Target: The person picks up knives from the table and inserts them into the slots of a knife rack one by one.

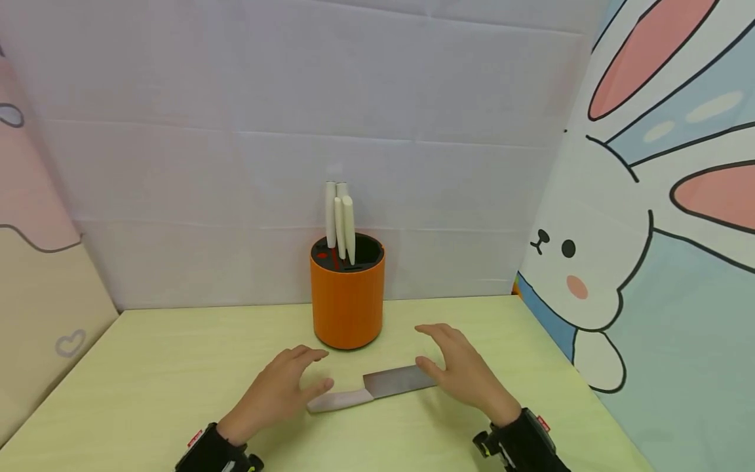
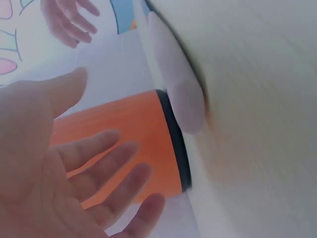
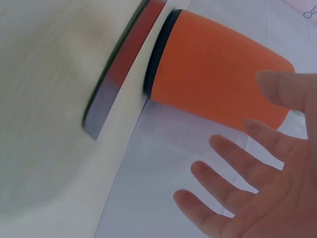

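A kitchen cleaver with a pale handle [image 1: 340,400] and a broad metal blade [image 1: 396,381] lies flat on the table. My left hand [image 1: 280,390] hovers over the handle end, fingers spread and holding nothing. Above the blade's far end is my right hand [image 1: 466,373], its fingers apart and its palm bare; it hides the blade's tip in the head view. In the right wrist view the blade [image 3: 121,69] reflects orange. Behind the cleaver stands an orange knife block [image 1: 348,308] with several white-handled knives [image 1: 340,219] upright in its black top.
The pale yellow-green table [image 1: 194,367] meets a white cloth backdrop [image 1: 177,177] just behind the block. A rabbit-printed panel [image 1: 590,275] borders the right side, and a pink and cream panel [image 1: 41,295] the left.
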`<state>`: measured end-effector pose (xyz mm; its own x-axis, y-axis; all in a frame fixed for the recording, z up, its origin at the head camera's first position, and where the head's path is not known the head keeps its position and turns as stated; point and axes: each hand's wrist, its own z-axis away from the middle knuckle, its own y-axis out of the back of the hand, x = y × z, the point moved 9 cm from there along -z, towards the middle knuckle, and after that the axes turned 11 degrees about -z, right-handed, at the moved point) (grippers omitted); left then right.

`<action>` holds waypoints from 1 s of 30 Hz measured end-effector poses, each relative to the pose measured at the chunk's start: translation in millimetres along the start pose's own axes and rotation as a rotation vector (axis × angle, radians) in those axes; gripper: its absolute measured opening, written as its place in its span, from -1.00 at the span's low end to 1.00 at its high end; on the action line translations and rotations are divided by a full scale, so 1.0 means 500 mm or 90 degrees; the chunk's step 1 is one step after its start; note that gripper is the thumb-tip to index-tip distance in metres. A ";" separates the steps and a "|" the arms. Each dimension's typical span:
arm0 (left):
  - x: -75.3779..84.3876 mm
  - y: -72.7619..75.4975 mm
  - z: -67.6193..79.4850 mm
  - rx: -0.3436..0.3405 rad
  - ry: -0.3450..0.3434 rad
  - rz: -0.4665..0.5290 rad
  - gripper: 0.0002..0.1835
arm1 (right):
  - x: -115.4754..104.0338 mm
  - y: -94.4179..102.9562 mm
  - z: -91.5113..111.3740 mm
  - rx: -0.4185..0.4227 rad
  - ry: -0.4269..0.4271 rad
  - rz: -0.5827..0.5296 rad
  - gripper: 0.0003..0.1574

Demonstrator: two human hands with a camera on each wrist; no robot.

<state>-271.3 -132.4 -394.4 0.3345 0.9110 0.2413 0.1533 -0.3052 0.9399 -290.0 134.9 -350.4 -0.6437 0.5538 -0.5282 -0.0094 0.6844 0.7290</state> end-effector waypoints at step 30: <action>-0.067 0.057 0.022 0.100 0.047 0.073 -0.43 | -0.163 -0.276 -0.073 -0.250 0.146 0.129 -0.53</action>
<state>-267.7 -174.9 -378.3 0.2904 0.8835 0.3675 0.2630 -0.4430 0.8571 -264.1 -22.1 -392.2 -0.8142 0.5079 -0.2813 -0.1259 0.3186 0.9395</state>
